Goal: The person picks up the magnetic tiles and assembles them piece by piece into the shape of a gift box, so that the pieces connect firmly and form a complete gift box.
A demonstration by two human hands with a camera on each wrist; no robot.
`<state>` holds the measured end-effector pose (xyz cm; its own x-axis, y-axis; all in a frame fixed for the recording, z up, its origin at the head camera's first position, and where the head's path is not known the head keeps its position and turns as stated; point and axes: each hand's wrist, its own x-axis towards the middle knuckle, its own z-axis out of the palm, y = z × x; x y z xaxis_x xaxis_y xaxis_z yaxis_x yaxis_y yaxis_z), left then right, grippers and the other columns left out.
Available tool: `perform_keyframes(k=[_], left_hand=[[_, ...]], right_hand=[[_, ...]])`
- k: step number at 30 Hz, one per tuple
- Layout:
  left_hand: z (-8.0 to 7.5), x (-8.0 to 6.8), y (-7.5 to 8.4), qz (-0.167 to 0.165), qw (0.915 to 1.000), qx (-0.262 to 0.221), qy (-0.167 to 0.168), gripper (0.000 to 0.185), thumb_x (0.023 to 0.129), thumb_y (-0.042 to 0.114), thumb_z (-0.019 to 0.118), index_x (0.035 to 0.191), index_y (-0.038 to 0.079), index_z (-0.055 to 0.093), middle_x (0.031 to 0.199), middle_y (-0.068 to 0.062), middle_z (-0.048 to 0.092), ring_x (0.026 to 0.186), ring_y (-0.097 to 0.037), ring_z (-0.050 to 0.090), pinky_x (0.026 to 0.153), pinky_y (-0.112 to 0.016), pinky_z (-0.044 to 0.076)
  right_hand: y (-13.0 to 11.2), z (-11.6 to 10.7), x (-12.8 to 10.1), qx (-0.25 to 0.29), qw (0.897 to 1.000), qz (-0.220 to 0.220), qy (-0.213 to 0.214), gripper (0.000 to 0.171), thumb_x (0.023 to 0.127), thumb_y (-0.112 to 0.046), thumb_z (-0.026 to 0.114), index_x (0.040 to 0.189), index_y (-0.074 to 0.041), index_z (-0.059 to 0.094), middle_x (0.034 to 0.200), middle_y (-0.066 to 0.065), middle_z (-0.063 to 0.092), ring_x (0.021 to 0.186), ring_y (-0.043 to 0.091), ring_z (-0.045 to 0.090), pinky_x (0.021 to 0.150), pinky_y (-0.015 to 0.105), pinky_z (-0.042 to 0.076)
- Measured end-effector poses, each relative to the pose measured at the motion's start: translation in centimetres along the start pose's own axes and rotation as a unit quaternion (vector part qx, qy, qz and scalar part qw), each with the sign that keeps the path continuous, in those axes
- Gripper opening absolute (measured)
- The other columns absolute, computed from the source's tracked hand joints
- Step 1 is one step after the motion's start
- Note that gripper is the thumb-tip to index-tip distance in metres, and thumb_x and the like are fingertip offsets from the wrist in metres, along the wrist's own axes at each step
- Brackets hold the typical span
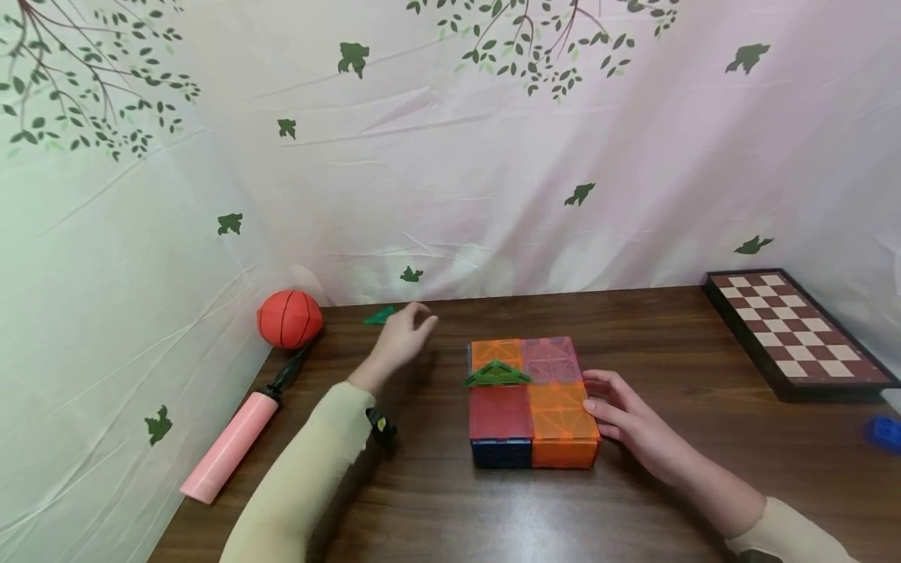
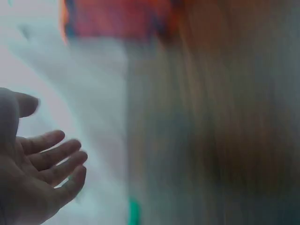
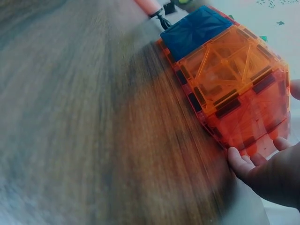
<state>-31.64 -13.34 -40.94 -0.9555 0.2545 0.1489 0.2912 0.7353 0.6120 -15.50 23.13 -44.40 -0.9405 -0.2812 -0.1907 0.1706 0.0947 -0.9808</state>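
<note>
A low box of translucent magnetic tiles (image 1: 563, 410) sits mid-table, with orange, pink and red squares on top and dark blue and orange tiles along its front. A green triangle tile (image 1: 497, 375) stands on its top, toward the left side. My right hand (image 1: 629, 418) touches the box's right side with loosely bent fingers; in the right wrist view its fingertips lie against a red side tile (image 3: 255, 115). Left of the box my left hand (image 1: 403, 336) is held over the table with relaxed fingers and nothing in it. Just beyond it lies another green tile (image 1: 380, 315).
A red ball (image 1: 289, 319) and a pink hand pump (image 1: 232, 446) with a black end lie along the left edge. At the right rear is a checkered board (image 1: 802, 328), with a blue piece (image 1: 884, 433) nearer. A patterned curtain (image 1: 450, 195) hangs behind the table.
</note>
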Motion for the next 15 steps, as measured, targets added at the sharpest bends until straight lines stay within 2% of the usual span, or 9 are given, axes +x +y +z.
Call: perform_keyframes(k=[3,6,10,15], left_hand=[[-0.3,1.9,-3.8,-0.056,0.9964,0.061,-0.017,0.052,0.107,0.032,0.052,0.146,-0.002,0.048,0.145,-0.022,0.052,0.13,-0.038,0.052,0.103,-0.053,0.045],[-0.6,2.8,-6.4,-0.093,0.9887,0.109,-0.045,0.051,0.107,0.03,0.051,0.146,-0.003,0.047,0.144,-0.024,0.05,0.128,-0.04,0.051,0.102,-0.054,0.044],[-0.6,2.7,-7.0,-0.109,0.9769,0.169,-0.072,0.048,0.106,0.029,0.05,0.145,0.0,0.05,0.145,-0.024,0.049,0.13,-0.041,0.048,0.103,-0.057,0.043],[-0.5,2.3,-6.5,-0.094,0.9674,0.221,-0.079,0.047,0.104,0.021,0.05,0.147,0.002,0.049,0.148,-0.023,0.044,0.135,-0.046,0.04,0.102,-0.063,0.04]], right_hand=[[0.1,0.0,0.1,0.004,1.0,-0.001,-0.005,0.064,0.106,-0.035,0.052,0.156,-0.01,0.019,0.16,0.023,0.017,0.134,0.041,0.041,0.099,0.034,0.049],[0.2,0.0,0.1,0.006,1.0,-0.003,-0.009,0.064,0.107,-0.034,0.051,0.156,-0.01,0.018,0.16,0.023,0.017,0.133,0.04,0.042,0.098,0.033,0.05],[0.3,0.0,0.1,0.004,1.0,-0.008,-0.008,0.064,0.107,-0.033,0.051,0.156,-0.009,0.018,0.16,0.023,0.017,0.133,0.039,0.042,0.098,0.033,0.05],[0.2,-0.1,0.0,0.001,1.0,-0.008,-0.001,0.064,0.107,-0.034,0.051,0.156,-0.009,0.018,0.159,0.023,0.017,0.134,0.041,0.041,0.098,0.033,0.05]])
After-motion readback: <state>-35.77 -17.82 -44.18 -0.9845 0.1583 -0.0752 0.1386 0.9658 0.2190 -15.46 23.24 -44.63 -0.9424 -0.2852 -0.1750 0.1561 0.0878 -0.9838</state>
